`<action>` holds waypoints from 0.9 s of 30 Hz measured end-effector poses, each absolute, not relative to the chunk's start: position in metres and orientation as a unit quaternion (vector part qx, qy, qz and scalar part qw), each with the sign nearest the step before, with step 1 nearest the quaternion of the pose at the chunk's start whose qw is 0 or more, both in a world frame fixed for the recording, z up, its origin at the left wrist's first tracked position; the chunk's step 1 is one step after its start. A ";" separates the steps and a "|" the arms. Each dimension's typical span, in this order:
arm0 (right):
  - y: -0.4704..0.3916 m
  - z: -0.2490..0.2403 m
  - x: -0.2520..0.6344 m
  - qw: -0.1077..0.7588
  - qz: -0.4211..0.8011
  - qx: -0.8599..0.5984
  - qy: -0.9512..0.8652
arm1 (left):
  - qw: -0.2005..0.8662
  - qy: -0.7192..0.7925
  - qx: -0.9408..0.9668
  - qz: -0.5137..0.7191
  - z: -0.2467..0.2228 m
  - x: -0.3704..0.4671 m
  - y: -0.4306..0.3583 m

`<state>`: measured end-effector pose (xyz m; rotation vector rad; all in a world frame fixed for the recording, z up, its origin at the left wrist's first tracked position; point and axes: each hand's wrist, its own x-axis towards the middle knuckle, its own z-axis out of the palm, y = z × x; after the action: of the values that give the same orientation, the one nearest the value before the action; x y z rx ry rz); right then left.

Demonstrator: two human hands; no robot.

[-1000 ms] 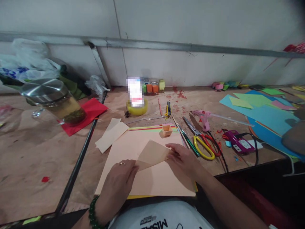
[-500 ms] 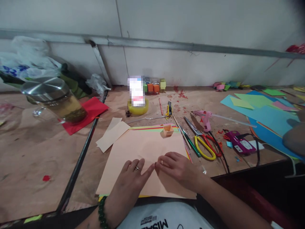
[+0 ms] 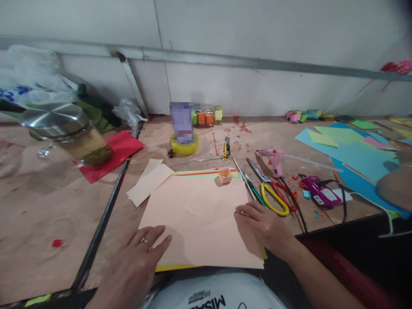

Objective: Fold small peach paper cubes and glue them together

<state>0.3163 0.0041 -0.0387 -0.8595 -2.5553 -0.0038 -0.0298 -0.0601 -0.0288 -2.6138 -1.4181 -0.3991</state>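
A stack of coloured paper with a pale peach sheet point(image 3: 199, 214) on top lies in front of me. My left hand point(image 3: 141, 253), with a ring, rests at its left edge, thumb and fingers apart and holding nothing. Over the sheet's right side is my right hand point(image 3: 262, 223), its fingers loosely bent and touching the paper; the thumb is mostly hidden, and no held thing shows. A small folded peach paper box point(image 3: 225, 176) sits near the stack's far right corner. Two peach paper strips point(image 3: 149, 180) overlap beyond the far left corner.
To the right lie scissors point(image 3: 273, 195), a pink glue gun point(image 3: 275, 161), a purple device point(image 3: 322, 192) and blue sheets point(image 3: 360, 159), with another person's arm point(image 3: 394, 180) beside them. A cutter point(image 3: 227, 147) and a phone point(image 3: 182, 124) are behind. A glass tea mug point(image 3: 77, 137) stands left.
My hands have moved apart from the middle of the peach sheet, the left to the left edge, the right to the right side. The whole view has shifted slightly.
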 end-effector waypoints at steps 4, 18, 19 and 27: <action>0.001 -0.042 0.316 0.250 0.005 -0.318 -0.915 | 0.042 -0.487 -0.854 -0.175 -0.015 -0.022 -0.057; -0.005 -0.048 0.313 0.268 0.005 -0.359 -0.894 | -0.145 -0.562 -0.763 -0.284 -0.031 0.018 -0.027; -0.006 -0.046 0.312 0.276 0.002 -0.363 -0.890 | -0.125 -0.546 -0.768 -0.310 -0.026 0.020 -0.028; -0.023 -0.012 0.283 0.416 -0.094 -0.341 -0.838 | 0.134 -0.397 -0.877 -0.235 0.009 0.035 -0.062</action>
<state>0.2832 -0.0232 -0.0124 -0.8557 -2.1050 -0.2356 0.0350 -0.0616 0.0095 -2.5431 -1.1509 -0.6805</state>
